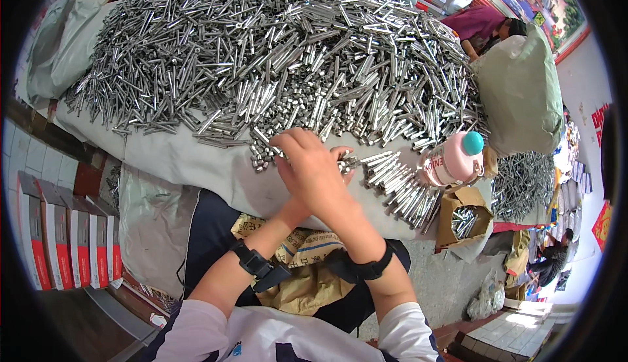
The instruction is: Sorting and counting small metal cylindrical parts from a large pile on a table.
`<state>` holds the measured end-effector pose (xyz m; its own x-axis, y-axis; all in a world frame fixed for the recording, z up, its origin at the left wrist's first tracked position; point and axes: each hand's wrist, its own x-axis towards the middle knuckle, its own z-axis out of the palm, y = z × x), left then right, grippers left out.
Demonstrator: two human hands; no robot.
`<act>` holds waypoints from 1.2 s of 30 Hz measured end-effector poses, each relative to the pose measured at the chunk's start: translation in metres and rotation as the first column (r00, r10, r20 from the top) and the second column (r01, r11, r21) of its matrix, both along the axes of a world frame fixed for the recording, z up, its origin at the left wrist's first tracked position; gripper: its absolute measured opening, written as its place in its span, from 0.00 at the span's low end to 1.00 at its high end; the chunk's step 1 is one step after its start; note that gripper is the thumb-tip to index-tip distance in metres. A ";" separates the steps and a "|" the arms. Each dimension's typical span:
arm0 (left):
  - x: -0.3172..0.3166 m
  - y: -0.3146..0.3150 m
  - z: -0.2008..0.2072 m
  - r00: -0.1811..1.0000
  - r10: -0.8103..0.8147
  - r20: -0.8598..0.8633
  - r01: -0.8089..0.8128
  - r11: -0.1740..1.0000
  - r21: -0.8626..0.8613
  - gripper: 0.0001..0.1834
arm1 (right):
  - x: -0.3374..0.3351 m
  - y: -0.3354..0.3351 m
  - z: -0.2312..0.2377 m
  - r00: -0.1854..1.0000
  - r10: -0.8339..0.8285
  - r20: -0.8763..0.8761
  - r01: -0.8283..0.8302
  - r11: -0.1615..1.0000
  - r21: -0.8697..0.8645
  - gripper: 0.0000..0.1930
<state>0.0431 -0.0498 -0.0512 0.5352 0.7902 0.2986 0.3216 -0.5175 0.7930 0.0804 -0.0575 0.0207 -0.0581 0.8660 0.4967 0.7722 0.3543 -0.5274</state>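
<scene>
My forearms cross over the near edge of the cloth-covered table. My right hand (311,166) lies on top, back upward, its fingers curled down beside a cluster of short metal pieces (260,156); what they pinch is hidden. Beneath it, mostly covered, my left hand (348,176) points to the right. Between its thumb and fingers the ends of several small metal tubes (346,162) stick out. To its right, a row of shiny metal tubes (399,189) lies side by side on the cloth. Behind both hands rises a wide heap of loose metal tubes (261,48).
A pink bottle with a teal cap (451,159) stands right of the row. Beside it is an open cardboard box (454,221) holding tubes. A pale green sack (520,94) bulges at the right. Red-and-grey boxes (72,238) line the left. Another person (481,25) leans in at far right.
</scene>
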 end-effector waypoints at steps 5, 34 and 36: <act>0.006 0.002 -0.021 0.996 -0.063 0.068 0.070 0.992 -0.109 0.22 | -0.011 0.023 -0.049 0.976 -0.090 0.196 0.129 0.972 -0.197 0.11; 0.000 0.004 -0.015 0.995 -0.061 0.084 0.071 0.991 -0.115 0.20 | 0.109 -0.069 0.030 0.946 -0.037 -0.322 0.010 0.996 -0.087 0.10; 0.000 0.004 -0.014 0.995 -0.067 0.072 0.071 0.996 -0.056 0.23 | 0.106 -0.070 0.026 0.959 -0.014 -0.285 -0.006 0.998 -0.069 0.10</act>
<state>0.0428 -0.0458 -0.0653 0.5686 0.7693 0.2914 0.2294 -0.4884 0.8419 0.1862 -0.1276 0.0470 0.0805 0.8985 0.4316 0.5878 0.3069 -0.7485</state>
